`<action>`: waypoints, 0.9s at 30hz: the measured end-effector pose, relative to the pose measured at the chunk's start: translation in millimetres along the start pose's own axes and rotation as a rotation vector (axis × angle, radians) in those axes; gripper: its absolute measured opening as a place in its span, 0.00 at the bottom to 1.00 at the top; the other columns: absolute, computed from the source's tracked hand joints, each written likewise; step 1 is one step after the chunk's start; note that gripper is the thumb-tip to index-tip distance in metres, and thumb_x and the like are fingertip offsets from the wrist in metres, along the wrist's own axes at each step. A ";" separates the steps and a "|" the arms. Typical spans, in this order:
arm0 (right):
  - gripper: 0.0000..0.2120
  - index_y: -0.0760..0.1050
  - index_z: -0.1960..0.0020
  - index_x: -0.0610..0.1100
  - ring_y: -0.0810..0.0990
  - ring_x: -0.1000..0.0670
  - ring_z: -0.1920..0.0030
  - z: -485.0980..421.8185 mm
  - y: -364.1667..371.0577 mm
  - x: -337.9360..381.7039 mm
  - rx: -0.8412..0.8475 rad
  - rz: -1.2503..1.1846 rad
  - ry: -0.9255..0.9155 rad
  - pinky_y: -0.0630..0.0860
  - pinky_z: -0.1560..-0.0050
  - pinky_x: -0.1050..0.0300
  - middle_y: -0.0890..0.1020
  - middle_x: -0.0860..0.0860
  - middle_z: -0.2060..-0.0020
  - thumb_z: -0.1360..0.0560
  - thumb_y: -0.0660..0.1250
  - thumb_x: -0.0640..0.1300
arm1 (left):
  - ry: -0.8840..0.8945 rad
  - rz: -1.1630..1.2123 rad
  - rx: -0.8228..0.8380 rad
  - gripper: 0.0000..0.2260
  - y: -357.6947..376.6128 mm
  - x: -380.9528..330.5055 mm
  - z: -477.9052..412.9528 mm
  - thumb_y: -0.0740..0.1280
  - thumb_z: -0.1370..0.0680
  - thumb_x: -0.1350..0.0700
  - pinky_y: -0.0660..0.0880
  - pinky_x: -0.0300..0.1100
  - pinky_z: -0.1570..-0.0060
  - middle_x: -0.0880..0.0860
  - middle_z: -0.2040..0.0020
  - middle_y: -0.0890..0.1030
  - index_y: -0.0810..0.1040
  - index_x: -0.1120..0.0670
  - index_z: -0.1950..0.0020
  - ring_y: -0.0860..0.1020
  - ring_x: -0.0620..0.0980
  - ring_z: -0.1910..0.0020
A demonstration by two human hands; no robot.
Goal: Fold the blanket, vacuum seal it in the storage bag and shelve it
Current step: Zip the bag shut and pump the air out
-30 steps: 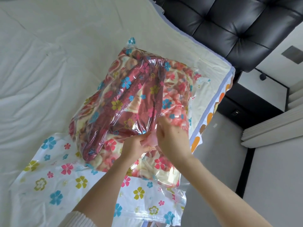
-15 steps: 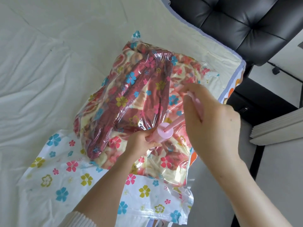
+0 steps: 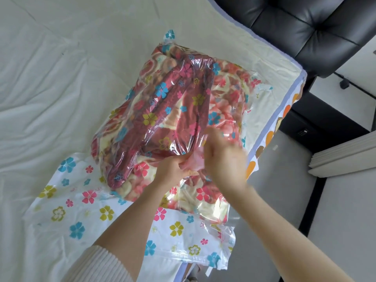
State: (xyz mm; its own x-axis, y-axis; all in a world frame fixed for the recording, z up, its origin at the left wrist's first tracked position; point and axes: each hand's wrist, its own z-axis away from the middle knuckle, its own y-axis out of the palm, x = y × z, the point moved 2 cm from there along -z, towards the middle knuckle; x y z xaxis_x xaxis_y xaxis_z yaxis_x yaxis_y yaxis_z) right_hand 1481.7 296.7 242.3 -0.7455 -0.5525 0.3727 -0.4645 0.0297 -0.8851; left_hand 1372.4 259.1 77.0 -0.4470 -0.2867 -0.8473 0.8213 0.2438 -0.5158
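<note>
Since half a second ago the right hand (image 3: 224, 157) has come back down from its raised position, and the pink pump rod seen drawn out then is no longer visible; the hand now sits low over the pink hand pump (image 3: 194, 162) on top of the storage bag (image 3: 126, 202). The right hand is motion-blurred, and whether its fingers are curled on the pump or merely pressing on it cannot be told. The left hand (image 3: 173, 169) has its fingers and thumb curled round the pump's lower part, holding it against the bag's upper face. The storage bag, clear plastic printed with blue, pink and yellow flowers, lies on the white bed sheet (image 3: 46, 94) near the bed's corner, its flat end spread toward the person. The blanket (image 3: 166, 110), red, maroon and cream in a floral pattern, is folded inside the bag and fills its far portion; the plastic is wrinkled close over it. A cream ribbed sleeve (image 3: 97, 265) covers the left forearm near the lower edge of view. A black tufted headboard (image 3: 301, 27) stands beyond the bed corner.
</note>
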 end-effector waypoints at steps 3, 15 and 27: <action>0.10 0.73 0.63 0.41 0.53 0.46 0.82 -4.1 2.0 -6.5 0.073 0.107 -0.050 0.45 0.75 0.67 0.55 0.53 0.81 0.29 0.54 0.41 | 0.009 -0.006 -0.006 0.16 1.2 -0.2 -0.1 0.77 0.34 0.53 0.69 0.39 0.63 0.50 0.64 0.83 0.80 0.61 0.54 0.80 0.47 0.61; 0.05 0.74 0.62 0.45 0.56 0.45 0.82 -6.2 -19.4 -2.1 -0.054 0.065 -0.088 0.48 0.75 0.68 0.57 0.52 0.83 0.32 0.61 0.37 | -0.018 -0.029 0.006 0.16 1.3 6.0 -1.4 0.77 0.34 0.49 0.66 0.32 0.67 0.44 0.68 0.80 0.83 0.56 0.51 0.75 0.38 0.67; 0.05 0.76 0.58 0.43 0.60 0.44 0.81 -5.0 -28.4 1.0 -0.072 0.034 -0.032 0.54 0.77 0.64 0.64 0.49 0.83 0.29 0.61 0.39 | -0.038 -0.036 0.022 0.16 -0.1 -0.3 0.9 0.78 0.34 0.51 0.72 0.38 0.61 0.46 0.63 0.83 0.82 0.57 0.51 0.80 0.46 0.60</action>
State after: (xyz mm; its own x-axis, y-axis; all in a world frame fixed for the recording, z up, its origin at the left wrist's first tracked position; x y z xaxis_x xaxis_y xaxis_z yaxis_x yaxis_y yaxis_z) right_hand 1491.8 299.4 269.2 -0.7463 -0.5766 0.3327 -0.4732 0.1080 -0.8743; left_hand 1372.7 258.4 77.4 -0.4624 -0.3303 -0.8228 0.8129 0.2126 -0.5422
